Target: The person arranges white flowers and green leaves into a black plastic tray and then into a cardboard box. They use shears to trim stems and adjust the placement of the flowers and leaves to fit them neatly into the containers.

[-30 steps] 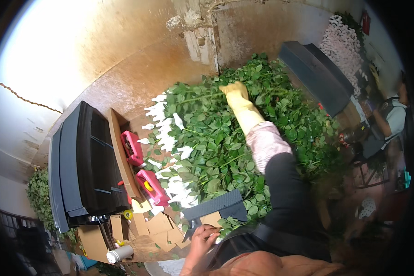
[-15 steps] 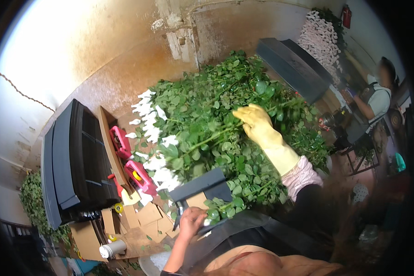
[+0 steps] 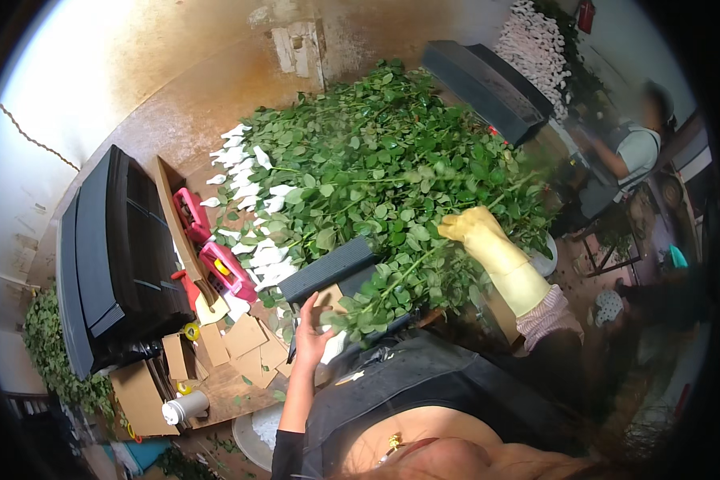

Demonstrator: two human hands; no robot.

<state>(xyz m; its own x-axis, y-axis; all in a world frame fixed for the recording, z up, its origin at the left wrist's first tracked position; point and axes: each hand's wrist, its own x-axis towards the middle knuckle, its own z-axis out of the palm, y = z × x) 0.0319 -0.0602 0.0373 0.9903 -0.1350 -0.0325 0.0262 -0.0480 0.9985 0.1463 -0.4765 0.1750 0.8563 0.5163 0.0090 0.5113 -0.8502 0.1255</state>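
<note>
My bare left hand (image 3: 310,338) is at the near left corner of a dark ridged holder (image 3: 328,269) lined with cardboard, its fingers apart. Right beside it, a rose stem's white-wrapped head (image 3: 334,346) rests in the holder. My right hand (image 3: 474,227), in a yellow rubber glove, is closed round the leafy rose stem (image 3: 404,274), which slants from the holder up to the glove. Behind both hands spreads a thick heap of leafy rose stems (image 3: 384,144), with white-wrapped heads (image 3: 244,164) along its left side.
Pink plastic holders (image 3: 226,270) and a red-handled tool (image 3: 188,286) lie by a wooden board. Cardboard pieces (image 3: 246,336) and a white cylinder (image 3: 186,408) are at the near left. Dark stacked sheets (image 3: 104,256) stand farther left. A co-worker (image 3: 636,156) is at the far right.
My right hand has come nearer and now grips the stem, whose leaves lie across the holder. My left hand's fingers have opened out. The whole view has shifted slightly.
</note>
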